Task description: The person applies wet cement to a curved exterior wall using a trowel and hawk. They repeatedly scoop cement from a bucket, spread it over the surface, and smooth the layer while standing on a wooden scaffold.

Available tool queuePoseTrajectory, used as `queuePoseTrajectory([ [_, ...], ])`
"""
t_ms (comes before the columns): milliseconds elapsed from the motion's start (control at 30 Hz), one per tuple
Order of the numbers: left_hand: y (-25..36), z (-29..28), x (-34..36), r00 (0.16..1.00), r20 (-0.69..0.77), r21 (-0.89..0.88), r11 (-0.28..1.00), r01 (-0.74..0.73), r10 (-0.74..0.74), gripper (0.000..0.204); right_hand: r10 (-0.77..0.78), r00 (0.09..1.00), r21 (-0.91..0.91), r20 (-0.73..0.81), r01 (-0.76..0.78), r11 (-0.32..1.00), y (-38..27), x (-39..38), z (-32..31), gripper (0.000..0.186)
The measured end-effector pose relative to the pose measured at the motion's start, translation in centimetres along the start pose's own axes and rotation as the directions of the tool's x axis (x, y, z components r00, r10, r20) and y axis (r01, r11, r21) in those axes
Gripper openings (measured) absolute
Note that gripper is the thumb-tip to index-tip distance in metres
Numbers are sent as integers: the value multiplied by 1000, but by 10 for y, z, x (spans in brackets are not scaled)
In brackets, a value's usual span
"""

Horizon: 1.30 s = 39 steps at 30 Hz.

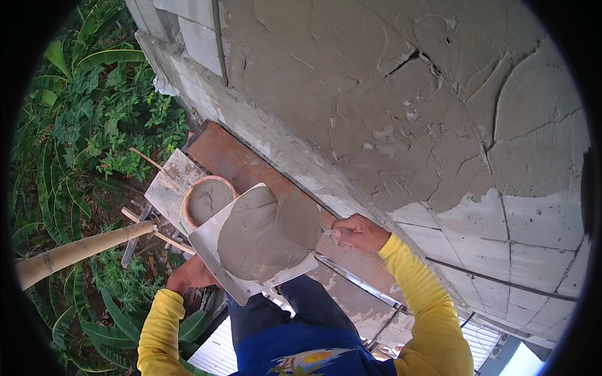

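Observation:
My left hand (pixel 191 276) reaches under a flat square mortar board (pixel 216 241) and holds it up at waist height. A heap of wet grey mortar (pixel 254 238) lies on the board. My right hand (pixel 359 233) is closed on the handle of a trowel (pixel 301 219), whose mortar-covered blade rests on the heap's right side. Both sleeves are yellow. Just right of the hands rises the block wall (pixel 407 106), partly coated with rough fresh plaster.
An orange bucket (pixel 207 200) with mortar in it stands on a scaffold plank (pixel 232 160) below the board. A bamboo pole (pixel 81 247) crosses at left. Green plants (pixel 94 119) cover the ground far below. Bare grey blocks (pixel 533 244) show at lower right.

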<state>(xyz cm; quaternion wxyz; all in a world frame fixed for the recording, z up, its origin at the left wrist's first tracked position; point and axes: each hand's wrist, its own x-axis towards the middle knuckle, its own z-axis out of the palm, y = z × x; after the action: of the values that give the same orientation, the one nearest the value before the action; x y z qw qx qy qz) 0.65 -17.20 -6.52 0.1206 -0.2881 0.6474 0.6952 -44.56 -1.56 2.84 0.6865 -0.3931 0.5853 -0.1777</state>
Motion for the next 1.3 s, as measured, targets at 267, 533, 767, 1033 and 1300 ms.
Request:
queuePoseTrajectory([
  [267, 57, 63, 6, 987, 152, 28, 998, 50, -54, 81, 222, 896, -164, -384, -303, 939, 72, -153, -3, 48],
  [533, 65, 156, 36, 977, -67, 16, 979, -202, 203, 81, -341, 500, -476, -796, -168, 863, 113, -273, 112, 32],
  [767, 116, 212, 53, 967, -108, 70, 972, -224, 230, 70, -565, 489, -729, -665, -259, 634, 150, -279, 131, 29],
  [1033, 119, 230, 39, 948, -206, 157, 965, -211, 241, 64, -525, 255, -581, -812, -263, 770, 192, -233, 99, 31],
  [1300, 86, 238, -16, 941, -340, 3, 1000, 5, -3, 59, -285, 230, -344, -930, -281, 896, 229, -203, 32, 40],
])
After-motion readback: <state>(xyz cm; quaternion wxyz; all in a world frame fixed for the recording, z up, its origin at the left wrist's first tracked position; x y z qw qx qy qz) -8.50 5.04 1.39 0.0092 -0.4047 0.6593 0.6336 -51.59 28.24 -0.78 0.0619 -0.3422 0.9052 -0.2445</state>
